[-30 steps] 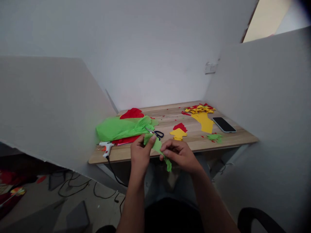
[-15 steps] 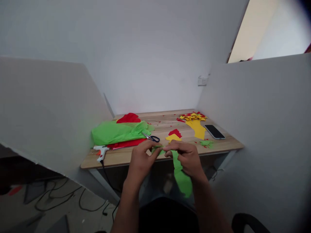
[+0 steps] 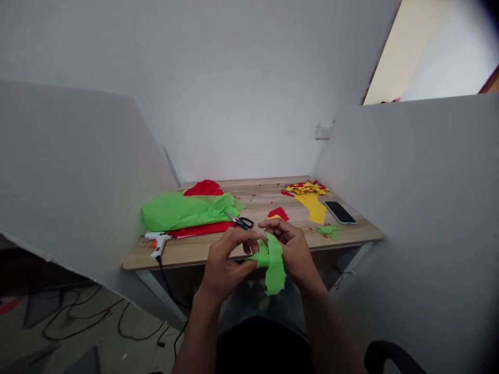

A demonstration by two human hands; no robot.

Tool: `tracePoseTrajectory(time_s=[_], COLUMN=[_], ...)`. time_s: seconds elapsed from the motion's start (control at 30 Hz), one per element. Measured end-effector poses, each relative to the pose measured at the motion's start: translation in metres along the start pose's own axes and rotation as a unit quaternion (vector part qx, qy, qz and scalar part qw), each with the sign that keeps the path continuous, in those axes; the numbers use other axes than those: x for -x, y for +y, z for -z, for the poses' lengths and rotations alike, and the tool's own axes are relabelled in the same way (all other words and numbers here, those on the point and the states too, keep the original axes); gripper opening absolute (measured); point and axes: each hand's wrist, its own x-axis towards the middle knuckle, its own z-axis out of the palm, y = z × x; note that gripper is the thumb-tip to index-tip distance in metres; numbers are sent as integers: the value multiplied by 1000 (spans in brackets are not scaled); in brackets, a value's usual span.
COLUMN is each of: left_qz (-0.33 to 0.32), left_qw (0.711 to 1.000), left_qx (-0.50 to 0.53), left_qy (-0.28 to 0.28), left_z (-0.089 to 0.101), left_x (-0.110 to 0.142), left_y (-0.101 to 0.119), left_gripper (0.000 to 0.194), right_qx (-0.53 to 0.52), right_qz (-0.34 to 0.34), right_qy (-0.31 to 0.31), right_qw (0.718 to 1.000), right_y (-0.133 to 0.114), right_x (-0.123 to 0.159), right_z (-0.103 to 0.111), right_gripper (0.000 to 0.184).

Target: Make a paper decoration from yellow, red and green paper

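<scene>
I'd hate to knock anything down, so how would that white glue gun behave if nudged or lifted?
The glue gun would probably stay rigid, as its body looks like hard plastic. Its cord trails over the front edge of the table, so it may tug when lifted. Lying flat, it seems likelier to slide than roll.

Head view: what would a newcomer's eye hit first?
Likely the big, bright green, crinkled sheet on the left of the light wooden table. Next, the ragged, light green, paper-like strip between the bare left hand and bare right hand, front and centre. Then the heap of jagged yellow and red pieces at the table's back right.
</scene>
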Motion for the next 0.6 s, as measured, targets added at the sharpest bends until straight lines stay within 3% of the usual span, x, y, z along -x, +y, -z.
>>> tracePoseTrajectory(time_s=[0.17, 0.27, 0.3, 0.4, 0.47, 0.6], left_qz=[-23, 24, 49, 125, 182, 266], left_qw=[998, 995, 992, 982, 972, 948], left_qx=[-16, -16, -13, 13, 52, 132], left_qy=[64, 100, 114, 143, 142, 119], left_z=[0, 0, -1, -3, -5, -9], left_x=[3, 1, 0, -3, -4, -6], left_y=[-1, -3, -3, -4, -4, -4], left_gripper=[34, 24, 20, 9, 4, 12], right_qx=[-4, 75, 107, 174, 146, 69], right_qz=[-76, -120, -114, -7, 79, 142], right_qy=[-79, -134, -128, -19, 30, -30], right_qw=[994, 981, 979, 985, 986, 987], right_y=[12, 28, 31, 33, 29, 28], right_x=[5, 7, 7, 7, 8, 14], right_z=[-1, 6, 9, 20, 23, 13], right_gripper=[31, 28, 26, 26, 32, 52])
